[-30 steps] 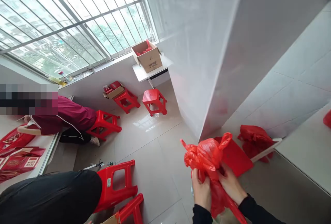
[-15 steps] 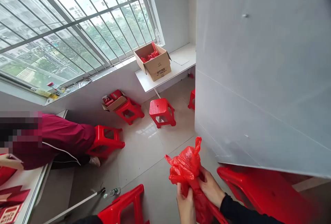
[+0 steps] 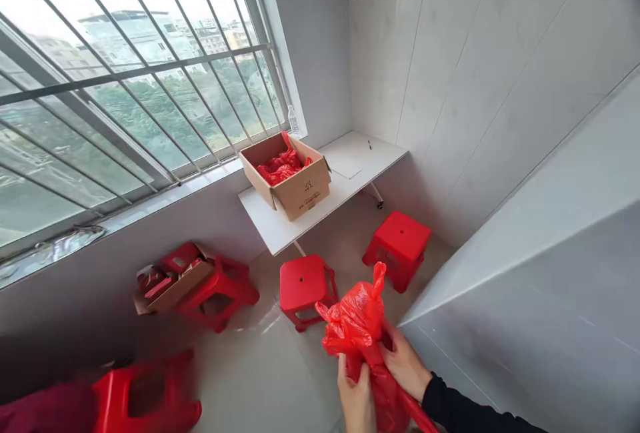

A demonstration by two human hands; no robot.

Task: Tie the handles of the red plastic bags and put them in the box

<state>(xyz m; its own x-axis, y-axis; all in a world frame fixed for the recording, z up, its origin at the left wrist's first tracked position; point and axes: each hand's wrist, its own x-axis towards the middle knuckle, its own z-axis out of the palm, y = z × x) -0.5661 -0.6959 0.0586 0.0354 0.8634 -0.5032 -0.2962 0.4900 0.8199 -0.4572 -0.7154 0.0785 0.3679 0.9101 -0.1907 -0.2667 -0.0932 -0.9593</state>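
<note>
A bunched red plastic bag (image 3: 357, 316) with knotted, upright ends is held low in the view, right of centre. My left hand (image 3: 356, 396) grips its lower left side, thumb pressed on the plastic. From the right, my right hand (image 3: 404, 363) pinches the bag's other side, and red plastic hangs down between and below both hands. Whatever the bag contains is hidden. Farther off, an open cardboard box (image 3: 305, 193) holds more crumpled red bags (image 3: 283, 166).
The box stands on a white table (image 3: 370, 153) under the barred window. Red stools (image 3: 303, 283) (image 3: 400, 239) stand before it. Another stool (image 3: 215, 293) bears a small carton (image 3: 175, 279). A person's dark red sleeve (image 3: 50, 409) shows at bottom left, beside a stool (image 3: 150, 393). A grey partition (image 3: 550, 306) rises at right.
The view has moved closer to the table and box, showing more of the table and far wall. The seated person has mostly left the view at lower left. Both hands still hold the bag.
</note>
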